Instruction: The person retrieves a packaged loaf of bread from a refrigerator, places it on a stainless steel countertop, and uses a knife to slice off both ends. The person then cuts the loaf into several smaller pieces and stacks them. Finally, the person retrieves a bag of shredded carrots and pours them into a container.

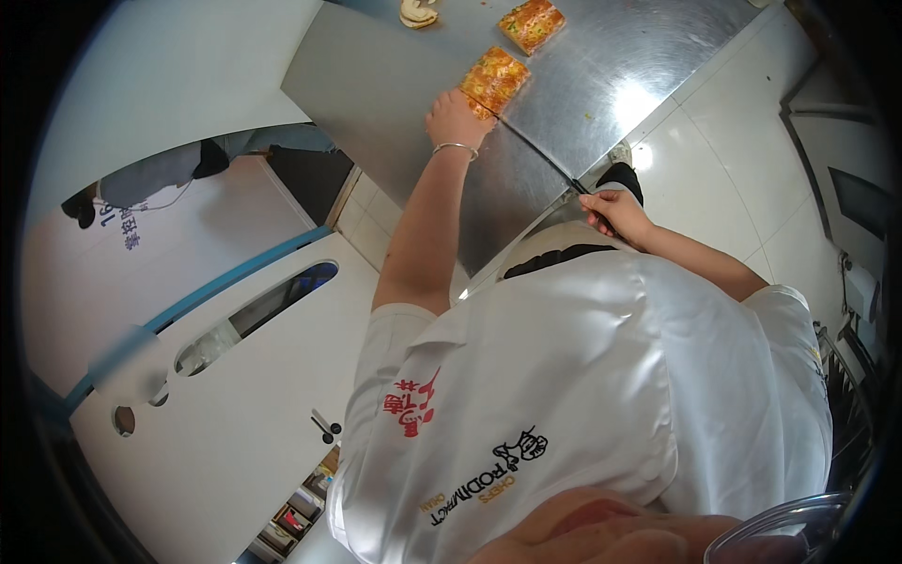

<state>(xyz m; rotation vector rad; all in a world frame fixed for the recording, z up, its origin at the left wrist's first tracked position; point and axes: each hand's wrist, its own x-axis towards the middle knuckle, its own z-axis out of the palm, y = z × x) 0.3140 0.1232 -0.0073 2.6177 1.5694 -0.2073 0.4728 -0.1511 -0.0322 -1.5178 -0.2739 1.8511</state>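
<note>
My left hand (454, 121), with a bangle at the wrist, grips the near left end of a golden-brown rectangular piece of bread (497, 76) with green flecks on its crust. In my right hand (614, 213) is the dark handle of a long bread knife (537, 150), at the table's near edge. Its narrow blade runs up and left to the bread and lies across the near end, close to my left fingers. How deep the blade sits cannot be told. A second, similar piece of bread (532, 27) lies farther off. Beyond my left hand is a pale cut piece (418, 14) showing a swirl.
Everything rests on a stainless-steel table (380, 77), with its near edge at my waist. Crumbs lie on it. A white wall panel with oval openings (257, 317) is at left. Tiled floor (719, 148) and dark-framed equipment (838, 162) are at right.
</note>
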